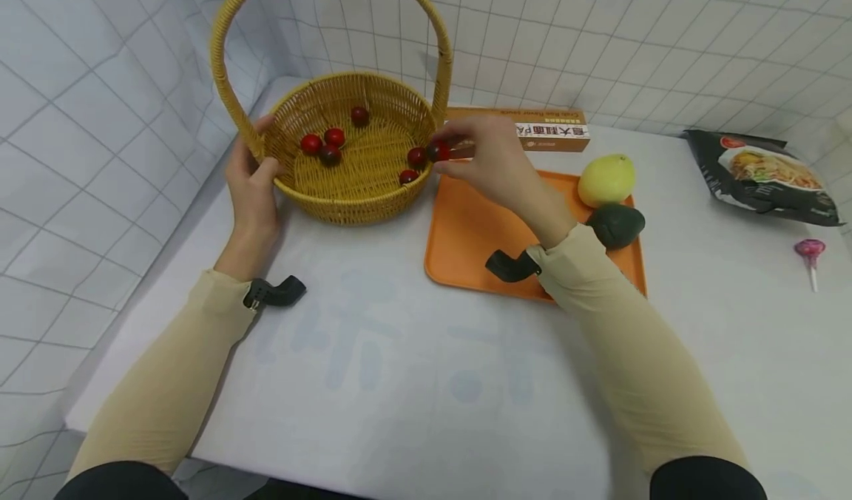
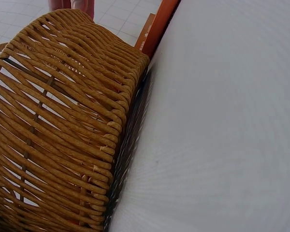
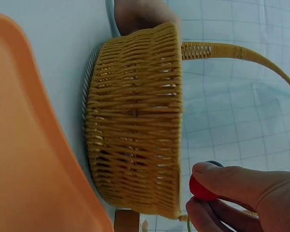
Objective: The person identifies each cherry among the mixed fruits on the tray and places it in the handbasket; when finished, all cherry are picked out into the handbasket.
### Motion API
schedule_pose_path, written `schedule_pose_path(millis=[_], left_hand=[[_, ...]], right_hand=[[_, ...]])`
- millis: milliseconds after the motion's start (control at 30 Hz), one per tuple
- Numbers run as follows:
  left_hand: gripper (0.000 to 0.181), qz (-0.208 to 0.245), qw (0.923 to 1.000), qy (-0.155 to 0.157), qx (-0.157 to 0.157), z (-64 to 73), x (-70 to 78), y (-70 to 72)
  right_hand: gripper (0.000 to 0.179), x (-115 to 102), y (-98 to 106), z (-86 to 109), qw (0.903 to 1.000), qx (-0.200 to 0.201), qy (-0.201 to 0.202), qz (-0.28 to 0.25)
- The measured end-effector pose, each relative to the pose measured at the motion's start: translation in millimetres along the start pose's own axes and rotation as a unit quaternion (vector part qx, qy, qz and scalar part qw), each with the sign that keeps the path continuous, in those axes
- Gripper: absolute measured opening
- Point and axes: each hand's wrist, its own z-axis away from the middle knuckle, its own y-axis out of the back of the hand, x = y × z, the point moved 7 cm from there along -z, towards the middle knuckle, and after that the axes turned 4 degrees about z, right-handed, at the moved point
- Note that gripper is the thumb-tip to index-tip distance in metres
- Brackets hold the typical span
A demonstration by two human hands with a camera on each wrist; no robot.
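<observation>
A yellow wicker basket with a tall hoop handle stands at the back left, and several dark red cherries lie inside it. My left hand grips the basket's left side by the rim, its fingers partly hidden behind the wicker. Between thumb and fingers, my right hand pinches one more cherry at the right rim. The right wrist view shows this cherry red and just above the rim. Only the wicker wall and a bit of a hand fill the left wrist view's basket side.
Right of the basket lies an orange tray holding a yellow lemon-like fruit and a dark green avocado. A brown box is behind it. Farther right are a black noodle packet and a pink lollipop. Tiled-pattern walls border the table.
</observation>
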Motion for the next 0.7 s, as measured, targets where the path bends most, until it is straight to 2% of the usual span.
schedule_pose_path(millis=[233,400,533,700], left_hand=[[0.071,0.000,1.0000,0.004,-0.005,0.4,-0.1,0.0],[0.070,0.003,0.9999,0.010,0.002,1.4,-1.1,2.0],[0.070,0.002,1.0000,0.008,0.004,2.0,-1.6,1.7],[0.070,-0.011,0.9999,0.001,-0.006,0.7,-0.3,-0.3]], right_hand=[[0.035,-8.0,-18.5,-21.6,0.9991,-0.024,-0.016,0.031],[0.038,-13.3,-26.4,-34.9,0.9971,-0.023,-0.034,0.064],[0.037,-15.3,-26.9,-33.8,0.9973,-0.007,-0.024,0.069],[0.032,-15.9,-15.6,-17.9,0.9980,0.037,0.015,0.049]])
